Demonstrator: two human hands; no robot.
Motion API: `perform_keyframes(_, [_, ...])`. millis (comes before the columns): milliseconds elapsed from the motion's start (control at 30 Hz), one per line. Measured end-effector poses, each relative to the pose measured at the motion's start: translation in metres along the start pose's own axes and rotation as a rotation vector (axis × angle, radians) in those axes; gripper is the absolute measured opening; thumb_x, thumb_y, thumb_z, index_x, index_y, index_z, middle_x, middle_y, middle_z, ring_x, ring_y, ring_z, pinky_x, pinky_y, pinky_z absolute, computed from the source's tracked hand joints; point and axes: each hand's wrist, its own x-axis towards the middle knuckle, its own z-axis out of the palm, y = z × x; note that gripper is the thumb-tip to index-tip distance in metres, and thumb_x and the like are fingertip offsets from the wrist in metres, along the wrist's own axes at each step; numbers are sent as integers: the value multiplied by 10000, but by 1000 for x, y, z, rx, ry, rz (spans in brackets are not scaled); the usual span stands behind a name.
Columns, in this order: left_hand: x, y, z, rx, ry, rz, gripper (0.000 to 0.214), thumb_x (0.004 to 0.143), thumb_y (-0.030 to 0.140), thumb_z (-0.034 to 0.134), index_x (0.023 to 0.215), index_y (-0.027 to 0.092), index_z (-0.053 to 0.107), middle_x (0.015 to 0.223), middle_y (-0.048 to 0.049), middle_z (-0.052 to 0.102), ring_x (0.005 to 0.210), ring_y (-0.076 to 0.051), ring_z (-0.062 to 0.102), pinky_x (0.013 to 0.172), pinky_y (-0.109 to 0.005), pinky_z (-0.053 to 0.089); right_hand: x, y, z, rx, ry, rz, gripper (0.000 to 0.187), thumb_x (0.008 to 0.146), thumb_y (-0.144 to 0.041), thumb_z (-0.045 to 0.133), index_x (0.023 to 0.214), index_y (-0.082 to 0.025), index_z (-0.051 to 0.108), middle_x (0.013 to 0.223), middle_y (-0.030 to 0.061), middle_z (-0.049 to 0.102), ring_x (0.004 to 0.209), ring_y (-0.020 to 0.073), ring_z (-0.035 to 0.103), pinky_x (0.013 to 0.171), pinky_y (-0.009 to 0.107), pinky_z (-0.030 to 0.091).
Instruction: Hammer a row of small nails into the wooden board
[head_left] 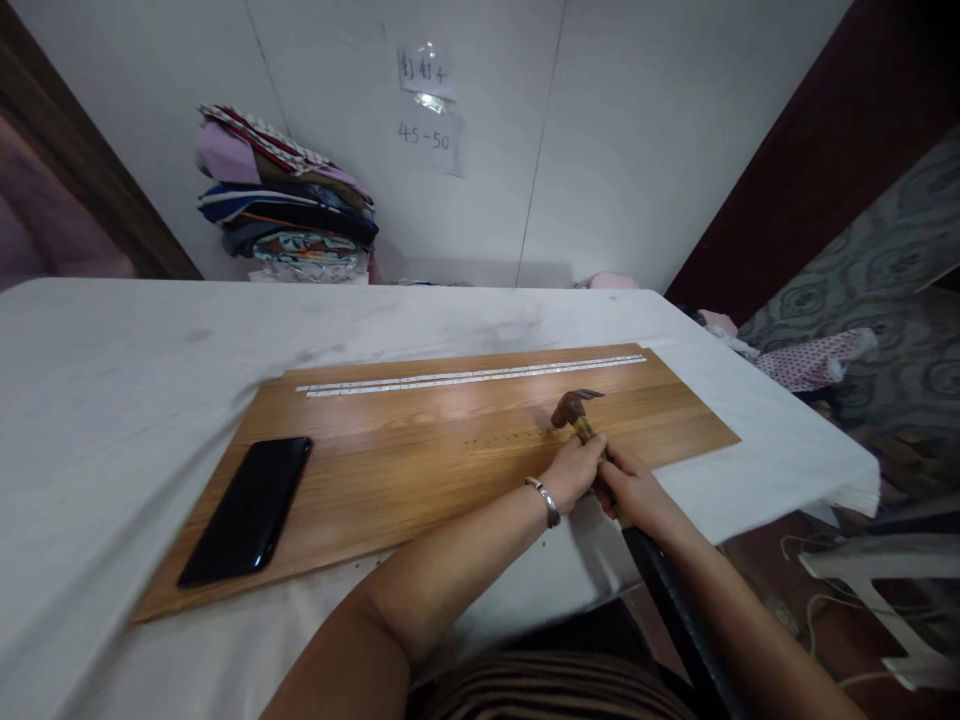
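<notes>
A claw hammer (571,408) with a rusty brown head and a long black lower handle lies slantwise over the wooden board (390,470). Just below the head, my left hand (574,472) is closed around the handle, its thumb along the top. My right hand (636,492) grips the same handle slightly lower and to the right, its fingers partly hidden. To the left of the hammer head, a row of small dark nails (507,439) runs along the board. Two narrow white strips with printed marks (480,378) lie along its far side.
A black phone (246,512) rests on the board's left end. Under the board is a table with a white cloth (90,400). Folded clothes (289,200) are stacked by the wall, below left of paper notes (429,140). A white plastic stool (892,590) stands at right.
</notes>
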Motion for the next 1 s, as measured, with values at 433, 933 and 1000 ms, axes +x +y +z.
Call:
perform_keyframes(433, [-2,3,1,42,-27,-29,206,942,367,489,906,164,493,659,-15,590,432,-127,555,420,-255,485,0,1,0,18,-21,-6,272,851,-390,486,1000,-185,586,439,-89,474,359,114,439,370,219,321])
perform_keyframes(933, [1,-1,1,-1,-68,-15,280,903,428,571,949,153,536,650,-22,610,458,-131,567,454,-253,498,-1,1,-2,3,6,-57,272,869,-454,473,908,-193,541,434,-91,479,356,104,430,378,220,329])
perform_keyframes(1000, [1,0,1,-2,-69,-23,285,902,426,575,967,150,545,654,-26,615,460,-132,570,466,-262,509,0,3,-2,1,-1,-46,274,864,-442,475,931,-188,551,438,-91,482,356,107,431,375,222,330])
